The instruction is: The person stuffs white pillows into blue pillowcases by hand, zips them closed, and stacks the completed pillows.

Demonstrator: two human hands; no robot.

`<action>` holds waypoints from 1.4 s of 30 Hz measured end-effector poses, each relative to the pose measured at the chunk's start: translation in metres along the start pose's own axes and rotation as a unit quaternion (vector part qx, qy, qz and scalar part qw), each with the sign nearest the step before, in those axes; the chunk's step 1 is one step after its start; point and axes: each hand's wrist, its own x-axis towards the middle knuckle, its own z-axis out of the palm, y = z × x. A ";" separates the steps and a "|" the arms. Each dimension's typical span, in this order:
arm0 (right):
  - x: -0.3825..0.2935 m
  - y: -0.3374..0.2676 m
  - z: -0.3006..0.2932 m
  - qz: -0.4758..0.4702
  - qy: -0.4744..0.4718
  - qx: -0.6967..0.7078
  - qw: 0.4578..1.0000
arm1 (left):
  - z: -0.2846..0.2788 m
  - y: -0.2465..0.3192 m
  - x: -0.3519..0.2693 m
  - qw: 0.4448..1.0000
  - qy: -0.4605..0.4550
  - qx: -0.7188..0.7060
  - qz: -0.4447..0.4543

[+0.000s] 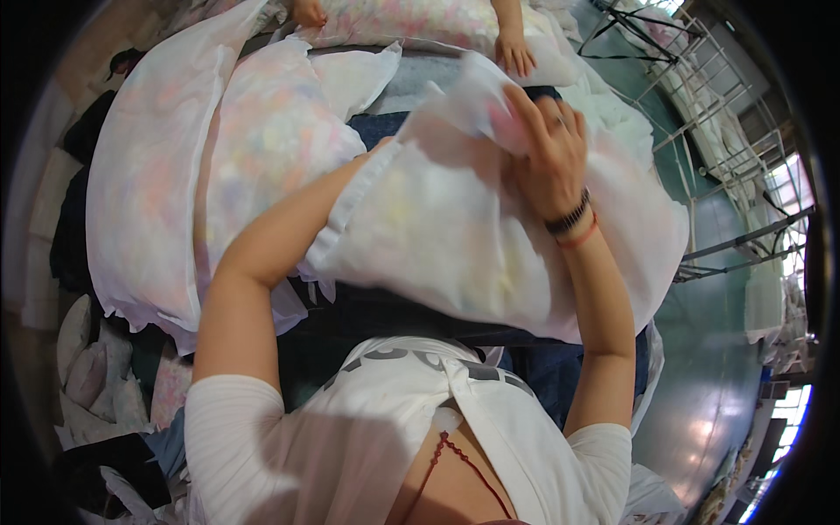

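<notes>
A pillow-like white translucent fabric bag (407, 216), with pale coloured filling showing through, lies across the work surface in front of me. My right hand (548, 157), wearing a dark bracelet and a red cord at the wrist, grips its raised, bunched upper part. Blur softens that fabric. My left forearm reaches behind the bag's gathered left edge; only a sliver of my left hand (375, 148) shows, its fingers hidden by fabric. Left of it lie two more filled bags, a nearer one (269, 144) and an outer one (147, 177).
Across the surface, another person's hands (515, 56) rest at a long filled bag (407, 23). Dark blue cloth (377, 126) shows between the bags. Metal racks (735, 144) stand on the green floor (709, 367) at right. Stuffed pieces (98, 374) are piled at lower left.
</notes>
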 end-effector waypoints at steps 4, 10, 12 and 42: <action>0.000 -0.044 0.048 -0.020 -0.115 0.121 0.986 | 0.022 -0.032 0.018 0.996 0.011 -0.041 -0.077; -0.067 -0.062 0.056 0.017 -0.154 0.163 0.974 | -0.023 -0.075 0.007 0.815 0.258 -0.489 -0.170; -0.086 -0.033 0.082 0.025 -0.194 0.092 0.976 | -0.048 -0.025 -0.006 0.776 0.367 -0.510 -0.057; -0.105 0.053 -0.134 0.330 -0.169 0.128 0.920 | -0.108 0.180 0.266 0.903 0.265 -0.214 0.263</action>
